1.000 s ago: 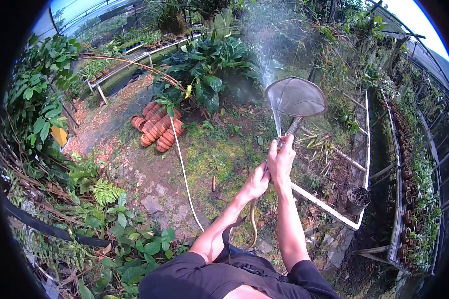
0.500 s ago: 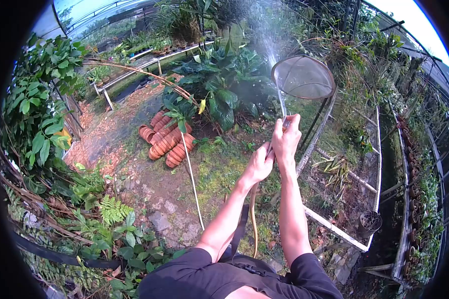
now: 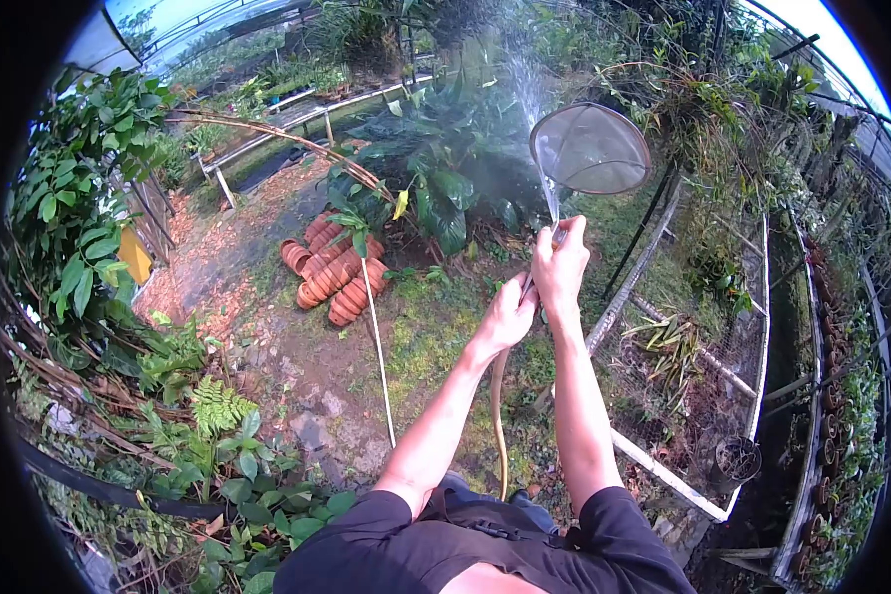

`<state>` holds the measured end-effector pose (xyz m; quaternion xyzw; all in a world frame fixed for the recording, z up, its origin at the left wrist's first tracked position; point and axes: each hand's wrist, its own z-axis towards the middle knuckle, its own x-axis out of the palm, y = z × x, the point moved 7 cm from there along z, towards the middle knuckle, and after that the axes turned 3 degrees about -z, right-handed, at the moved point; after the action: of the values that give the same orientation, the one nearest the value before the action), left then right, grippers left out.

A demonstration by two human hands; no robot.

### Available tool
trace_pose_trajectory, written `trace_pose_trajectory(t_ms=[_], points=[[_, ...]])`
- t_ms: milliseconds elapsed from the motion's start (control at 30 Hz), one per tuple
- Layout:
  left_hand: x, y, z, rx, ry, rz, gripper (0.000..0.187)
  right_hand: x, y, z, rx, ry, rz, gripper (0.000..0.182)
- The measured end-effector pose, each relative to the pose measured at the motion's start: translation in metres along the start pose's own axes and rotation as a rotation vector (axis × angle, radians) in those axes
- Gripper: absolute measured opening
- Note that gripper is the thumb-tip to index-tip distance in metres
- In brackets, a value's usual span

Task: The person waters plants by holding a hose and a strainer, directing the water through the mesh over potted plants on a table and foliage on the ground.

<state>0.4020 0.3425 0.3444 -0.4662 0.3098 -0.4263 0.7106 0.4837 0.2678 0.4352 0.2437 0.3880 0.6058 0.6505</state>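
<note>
My right hand is closed around the end of a garden hose, its fingers pinched near the outlet. Just behind it, my left hand grips the same hose lower down. The yellowish garden hose hangs from my hands toward the ground by my feet. A jet of water sprays up and forward from the outlet, spreading over a large leafy plant. Beside the jet, a round mesh screen stands on a dark post, apart from my hands.
Stacked terracotta pots lie on the ground ahead left. A thin pale stake rises nearby. At right stands a white-framed mesh bench with a dark pot. Leafy vines crowd the left side. Potted plants stand on a bench behind.
Both hands, still on the hose, have shifted slightly left and up in the view. The water jet keeps spraying and leans a little more to the left.
</note>
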Motion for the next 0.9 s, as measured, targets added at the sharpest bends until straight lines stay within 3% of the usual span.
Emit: trace_pose_trajectory(t_ms=[233,433,633,900], points=[[0.069,0.032,-0.013,-0.107,-0.040,-0.087,0.019,-0.039,-0.063,0.000,0.012,0.093,-0.010,0.022],[0.094,0.047,-0.002,-0.026,-0.043,-0.076,0.023,-0.058,-0.074,0.011,-0.029,0.089,-0.012,0.023],[0.100,0.038,0.001,-0.015,-0.074,-0.149,0.025,-0.058,-0.072,0.015,-0.049,0.136,-0.039,0.023],[0.066,0.054,0.010,-0.211,-0.096,-0.192,0.025,-0.014,-0.064,0.022,-0.117,0.174,-0.083,0.025]])
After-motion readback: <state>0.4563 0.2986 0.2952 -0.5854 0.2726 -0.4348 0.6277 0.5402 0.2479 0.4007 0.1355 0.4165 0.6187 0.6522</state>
